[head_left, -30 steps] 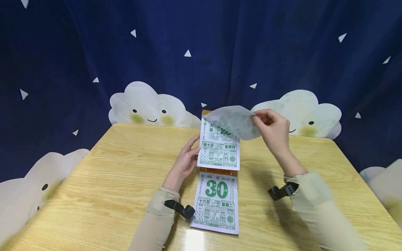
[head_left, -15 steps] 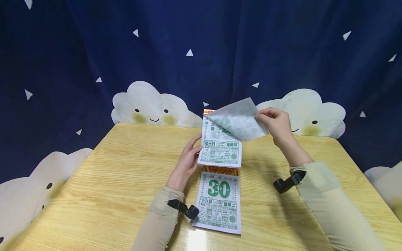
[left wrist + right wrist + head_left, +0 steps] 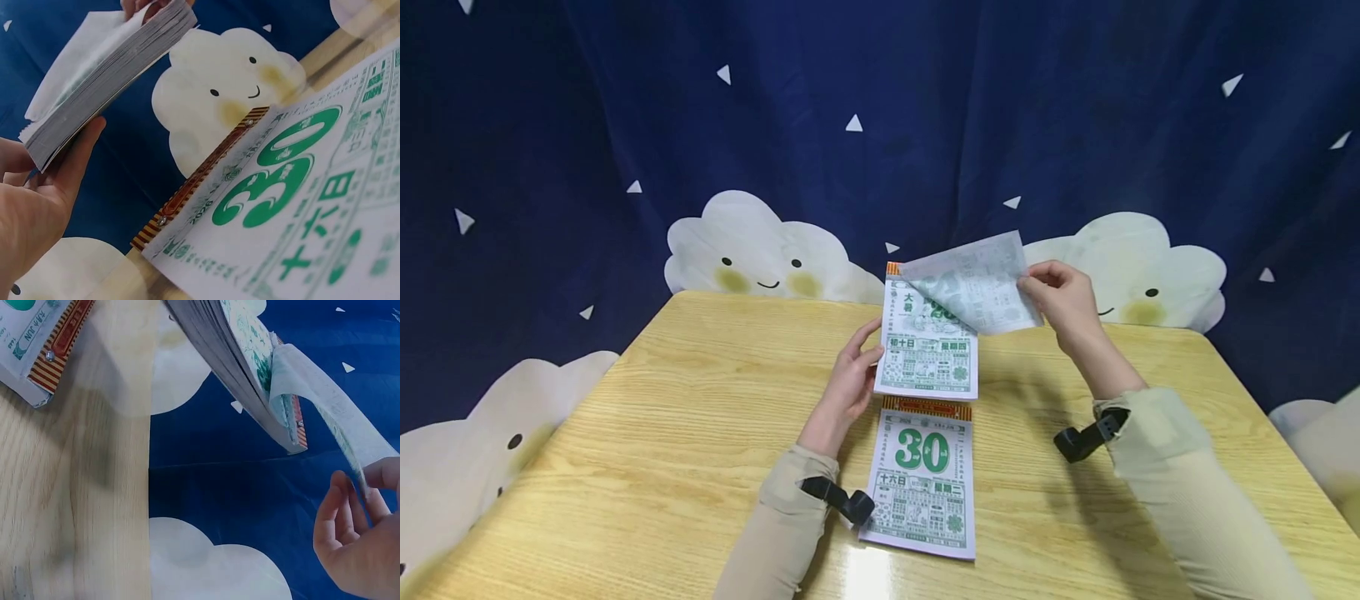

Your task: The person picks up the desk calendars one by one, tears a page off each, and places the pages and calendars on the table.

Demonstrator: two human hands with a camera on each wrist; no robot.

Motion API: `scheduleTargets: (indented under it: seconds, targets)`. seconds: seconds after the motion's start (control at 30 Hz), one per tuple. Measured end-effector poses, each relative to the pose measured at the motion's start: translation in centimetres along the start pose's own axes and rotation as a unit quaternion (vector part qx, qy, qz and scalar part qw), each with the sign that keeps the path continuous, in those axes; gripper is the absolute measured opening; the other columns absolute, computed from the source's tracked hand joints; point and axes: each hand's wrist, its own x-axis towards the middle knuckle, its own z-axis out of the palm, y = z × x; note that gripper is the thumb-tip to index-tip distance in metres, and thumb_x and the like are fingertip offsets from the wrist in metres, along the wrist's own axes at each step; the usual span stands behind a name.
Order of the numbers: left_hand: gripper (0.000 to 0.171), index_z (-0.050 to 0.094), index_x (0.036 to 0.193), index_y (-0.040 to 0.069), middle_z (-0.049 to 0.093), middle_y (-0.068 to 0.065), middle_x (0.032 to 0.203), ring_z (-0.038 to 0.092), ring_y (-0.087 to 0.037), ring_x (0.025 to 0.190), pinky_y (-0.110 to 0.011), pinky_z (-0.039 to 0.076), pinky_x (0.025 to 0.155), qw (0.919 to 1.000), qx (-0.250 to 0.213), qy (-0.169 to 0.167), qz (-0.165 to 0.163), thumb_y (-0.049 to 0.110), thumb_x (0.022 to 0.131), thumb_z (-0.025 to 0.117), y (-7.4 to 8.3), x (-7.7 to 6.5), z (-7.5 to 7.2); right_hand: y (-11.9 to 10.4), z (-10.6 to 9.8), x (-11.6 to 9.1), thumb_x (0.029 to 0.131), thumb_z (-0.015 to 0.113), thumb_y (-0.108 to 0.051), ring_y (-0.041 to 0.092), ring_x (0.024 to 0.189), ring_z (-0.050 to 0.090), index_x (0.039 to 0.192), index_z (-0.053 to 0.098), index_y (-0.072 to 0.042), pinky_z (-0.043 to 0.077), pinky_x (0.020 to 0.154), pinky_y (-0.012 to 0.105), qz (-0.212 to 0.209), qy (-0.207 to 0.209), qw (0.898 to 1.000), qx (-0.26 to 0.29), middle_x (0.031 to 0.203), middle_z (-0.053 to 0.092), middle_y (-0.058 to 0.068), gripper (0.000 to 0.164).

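A thick tear-off calendar (image 3: 925, 371) with green print is held up by my left hand (image 3: 848, 379), which grips its left edge, thumb in front. In the left wrist view the fingers are behind the calendar's block of pages (image 3: 119, 87). My right hand (image 3: 1063, 302) pinches the right edge of the top page (image 3: 988, 287), which is folded up and to the right. The page stays joined near the upper left, under the striped red-and-gold header, and partly covers the large number beneath. The right wrist view has the thin sheet (image 3: 340, 406) stretched from the header to the fingertips.
A second tear-off calendar (image 3: 917, 508), showing a green 30, lies on the wooden table (image 3: 700, 433) just below the first, close beside the left forearm. Behind the table's far edge hangs a dark blue curtain (image 3: 790, 108) with white triangles and clouds.
My right hand has moved slightly to the right, drawing the lifted page further over and flatter, with its corner now higher. The left hand keeps its grip on the calendar.
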Motion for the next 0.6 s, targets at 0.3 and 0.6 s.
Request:
scheduleTargets:
  seconds: [0.3,0.6]
  targets:
    - [0.047,0.036,0.139,0.016,0.064,-0.002,0.094,0.062,-0.01,0.063,-0.02,0.052,0.053,0.9992,0.039,-0.014,-0.002,0.005,0.094,0.039,-0.24,-0.13,0.06,-0.08,-0.22,0.25,0.082,0.06,-0.011,0.003,0.06,0.053,0.088,0.063,-0.01,0.047,0.053,0.016,-0.018,-0.001,1.0,0.01,0.066,0.056,-0.015,0.007]
    - [0.045,0.041,0.136,0.02,0.064,-0.007,0.096,0.063,-0.012,0.066,-0.022,0.052,0.054,0.9979,0.058,-0.028,-0.01,0.004,0.094,0.038,-0.35,-0.14,0.32,-0.72,-0.59,0.77,0.081,0.068,-0.028,0.002,0.057,0.048,0.088,0.061,-0.004,0.042,0.049,0.015,-0.017,0.014,0.999,-0.046,0.064,0.052,-0.015,0.025]
